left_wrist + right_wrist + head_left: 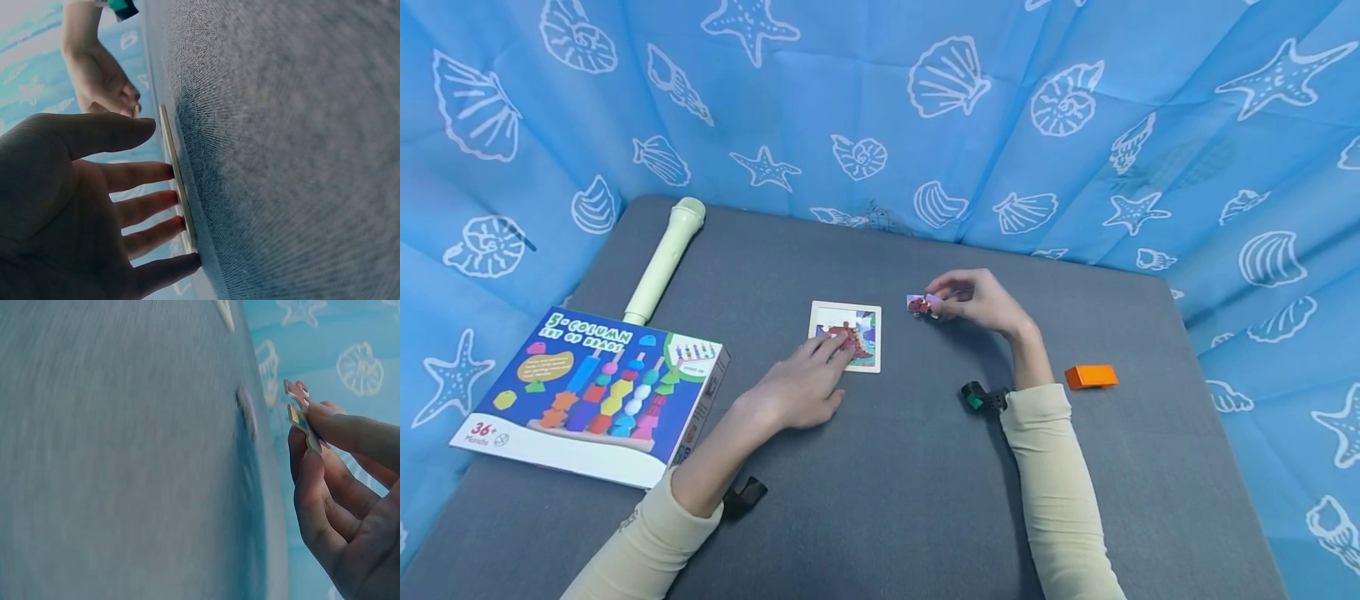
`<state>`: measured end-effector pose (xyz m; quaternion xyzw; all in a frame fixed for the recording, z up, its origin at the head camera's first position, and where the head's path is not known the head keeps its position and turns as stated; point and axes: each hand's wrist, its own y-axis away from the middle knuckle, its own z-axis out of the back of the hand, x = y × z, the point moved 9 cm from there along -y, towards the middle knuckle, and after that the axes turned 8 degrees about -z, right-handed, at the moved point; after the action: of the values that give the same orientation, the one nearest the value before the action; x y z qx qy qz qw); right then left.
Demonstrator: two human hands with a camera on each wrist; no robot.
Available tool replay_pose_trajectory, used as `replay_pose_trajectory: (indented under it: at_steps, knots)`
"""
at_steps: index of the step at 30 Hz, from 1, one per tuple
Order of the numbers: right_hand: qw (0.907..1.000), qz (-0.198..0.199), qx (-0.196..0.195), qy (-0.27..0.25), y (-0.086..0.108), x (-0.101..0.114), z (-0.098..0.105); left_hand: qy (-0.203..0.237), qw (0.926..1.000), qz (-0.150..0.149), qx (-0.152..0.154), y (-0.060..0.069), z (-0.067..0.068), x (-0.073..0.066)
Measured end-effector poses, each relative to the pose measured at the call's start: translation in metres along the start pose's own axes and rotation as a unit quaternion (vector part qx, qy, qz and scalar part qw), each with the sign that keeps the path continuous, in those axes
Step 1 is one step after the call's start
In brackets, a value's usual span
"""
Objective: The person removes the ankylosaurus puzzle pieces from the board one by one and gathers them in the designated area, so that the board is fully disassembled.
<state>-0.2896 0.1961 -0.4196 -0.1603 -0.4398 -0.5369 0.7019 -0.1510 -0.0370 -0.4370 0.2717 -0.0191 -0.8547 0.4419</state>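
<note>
A small square puzzle in a pale frame [868, 369] lies on the grey table. My left hand [801, 379] rests its fingertips on the puzzle's lower left part, fingers nearly straight; in the left wrist view, the left hand [81, 206] touches the thin board [177, 169] seen edge-on. To the right of the frame, my right hand [981, 304] pinches small puzzle pieces [917, 305]. The right wrist view shows the right hand [350, 487] holding two pieces [299, 417] between thumb and fingers, while another piece [247, 412] appears on the table, blurred.
A bead-set box [595, 392] lies at the left, with a pale green microphone [662, 262] behind it. An orange block [1092, 377] sits right of my right forearm. Black wrist devices [745, 498] show at both wrists. A blue shell-patterned curtain [880, 108] surrounds the table [895, 492].
</note>
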Motion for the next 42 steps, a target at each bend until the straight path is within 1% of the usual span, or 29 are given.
replay_pose_trajectory:
  at_steps: [7, 12, 17, 24, 30, 32, 34, 38, 42]
  knots:
    - [0.9993, -0.026, -0.022, 0.015, 0.001, -0.023, 0.016, -0.002, 1.0000, -0.001, -0.005, 0.000, 0.000, 0.000]
    - [0.9979, -0.030, -0.035, 0.045, 0.001, -0.031, 0.022, -0.003, 1.0000, -0.002, -0.006, 0.000, 0.001, 0.000]
    - [0.9961, -0.028, -0.041, 0.073, 0.000, -0.032, 0.023, -0.001, 1.0000, -0.003, -0.005, 0.000, 0.002, 0.000]
    - [0.9930, -0.049, -0.043, 0.098, 0.000, -0.031, 0.021, 0.002, 0.9999, -0.005, -0.009, 0.000, 0.002, 0.000]
    - [0.9899, -0.058, -0.062, 0.113, 0.002, -0.027, 0.024, 0.002, 0.9999, -0.004, -0.014, -0.001, 0.003, 0.000]
    - [0.9911, -0.055, -0.061, 0.105, 0.003, -0.026, 0.023, 0.001, 0.9999, -0.005, -0.015, -0.002, 0.003, 0.000]
    - [0.9940, -0.045, -0.053, 0.084, 0.002, -0.023, 0.019, 0.001, 0.9998, -0.005, -0.017, -0.002, 0.004, 0.000]
    - [0.9992, -0.021, -0.025, 0.023, 0.000, -0.014, 0.007, 0.002, 0.9997, -0.007, -0.022, -0.002, 0.005, 0.000]
    - [0.9998, -0.003, 0.006, -0.020, -0.003, -0.002, -0.009, -0.001, 0.9996, -0.006, -0.027, -0.003, 0.006, 0.001]
